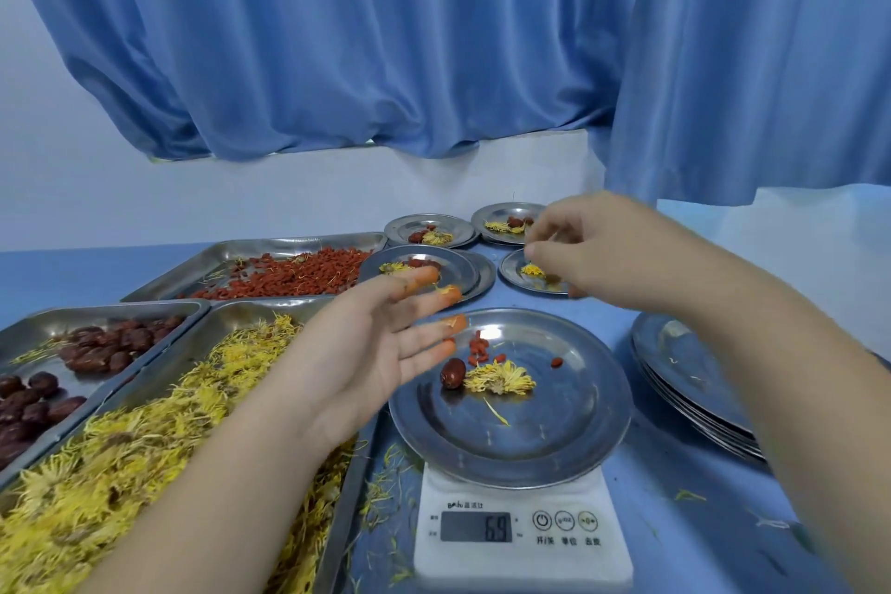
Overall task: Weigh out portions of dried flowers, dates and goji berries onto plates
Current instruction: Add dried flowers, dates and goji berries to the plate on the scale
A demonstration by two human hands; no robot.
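A steel plate (573, 439) sits on a white digital scale (523, 540) whose display reads 6.9. On the plate lie one dark date (452, 372), a dried yellow flower (501, 377) and a few red goji berries (478, 347). My left hand (366, 347) hovers palm-up over the plate's left edge, fingers spread, orange-stained at the tips, holding nothing. My right hand (593, 251) is blurred, with curled fingers, above a filled plate (513, 273) at the back right; anything it holds is hidden.
On the left stand a tray of goji berries (299, 242), a tray of dates (96, 310) and a tray of dried flowers (344, 511). Filled plates (410, 223) (501, 210) (455, 268) lie at the back. A stack of empty plates (689, 381) lies to the right. Blue curtains hang behind.
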